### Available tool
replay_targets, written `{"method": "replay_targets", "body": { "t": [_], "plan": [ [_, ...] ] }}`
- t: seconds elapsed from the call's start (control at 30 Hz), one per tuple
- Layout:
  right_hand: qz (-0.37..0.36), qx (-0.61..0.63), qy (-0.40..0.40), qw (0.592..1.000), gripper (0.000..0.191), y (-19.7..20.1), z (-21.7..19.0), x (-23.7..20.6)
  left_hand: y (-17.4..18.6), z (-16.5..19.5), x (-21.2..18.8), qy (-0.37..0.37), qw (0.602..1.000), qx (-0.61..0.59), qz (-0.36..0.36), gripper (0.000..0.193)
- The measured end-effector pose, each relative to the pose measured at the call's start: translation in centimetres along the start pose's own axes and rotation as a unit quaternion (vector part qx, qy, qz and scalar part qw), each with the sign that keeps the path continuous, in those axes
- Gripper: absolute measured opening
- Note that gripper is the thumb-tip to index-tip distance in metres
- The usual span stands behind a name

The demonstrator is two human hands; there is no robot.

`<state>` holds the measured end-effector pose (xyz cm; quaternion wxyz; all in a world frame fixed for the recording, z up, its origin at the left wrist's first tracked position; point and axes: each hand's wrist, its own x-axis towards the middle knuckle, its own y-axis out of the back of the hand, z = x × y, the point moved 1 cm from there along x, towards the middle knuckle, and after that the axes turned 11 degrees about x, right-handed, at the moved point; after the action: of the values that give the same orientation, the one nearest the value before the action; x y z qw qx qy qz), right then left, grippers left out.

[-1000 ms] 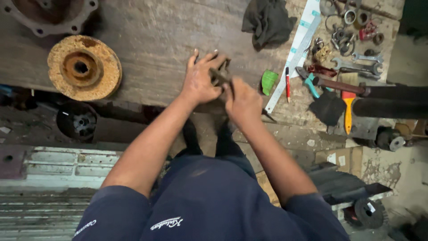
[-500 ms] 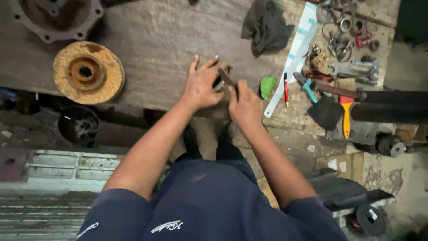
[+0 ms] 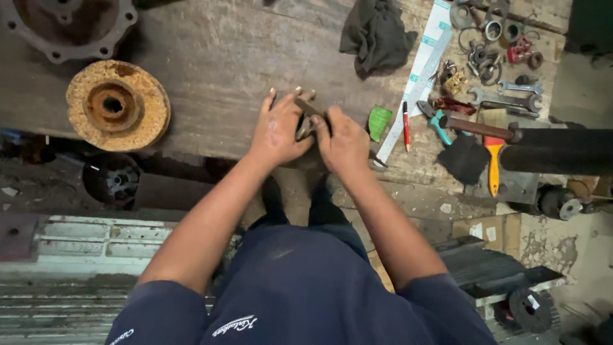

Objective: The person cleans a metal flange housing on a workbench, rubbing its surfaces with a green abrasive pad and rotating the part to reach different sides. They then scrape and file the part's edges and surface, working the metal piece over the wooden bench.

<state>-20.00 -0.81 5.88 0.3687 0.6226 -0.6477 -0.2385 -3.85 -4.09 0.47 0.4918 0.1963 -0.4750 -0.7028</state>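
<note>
Small dark metal part (image 3: 308, 118) sits at the near edge of the worn wooden table (image 3: 217, 57), pinched between both hands — left hand (image 3: 279, 130) curled on its left side, right hand (image 3: 343, 138) clamped on the right. Just right: green scrap (image 3: 379, 121), red pen (image 3: 405, 123). Far left — rusty flanged disc (image 3: 117, 105).
</note>
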Motion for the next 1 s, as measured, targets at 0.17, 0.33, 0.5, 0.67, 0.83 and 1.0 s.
{"method": "replay_targets", "body": {
  "t": [0.17,0.33,0.5,0.67,0.83,1.0],
  "plan": [
    [-0.02,-0.025,0.033,0.999,0.031,0.3,-0.5,1.1,-0.2,0.0,-0.1,0.006,1.0,0.006,0.008,0.06],
    [-0.017,-0.039,0.05,0.998,0.029,0.7,-0.7,1.1,-0.1,0.0,-0.3,0.0,1.0,0.006,0.026,0.058],
    [-0.019,-0.078,0.018,0.997,0.029,0.6,-0.2,0.7,-0.3,-0.2,0.0,0.036,0.999,-0.005,-0.019,0.054],
    [-0.004,-0.089,0.049,0.995,0.025,0.3,0.7,0.7,-0.2,-0.1,-0.1,-0.002,1.0,0.008,0.017,0.063],
    [0.002,-0.088,0.025,0.996,0.026,1.2,1.5,1.1,-0.2,-0.2,-0.2,-0.016,1.0,0.017,-0.005,0.067],
    [0.004,-0.056,0.011,0.998,0.029,0.7,1.1,0.8,-0.3,-0.4,0.0,0.011,0.999,0.001,-0.035,0.065]
  ]
}}
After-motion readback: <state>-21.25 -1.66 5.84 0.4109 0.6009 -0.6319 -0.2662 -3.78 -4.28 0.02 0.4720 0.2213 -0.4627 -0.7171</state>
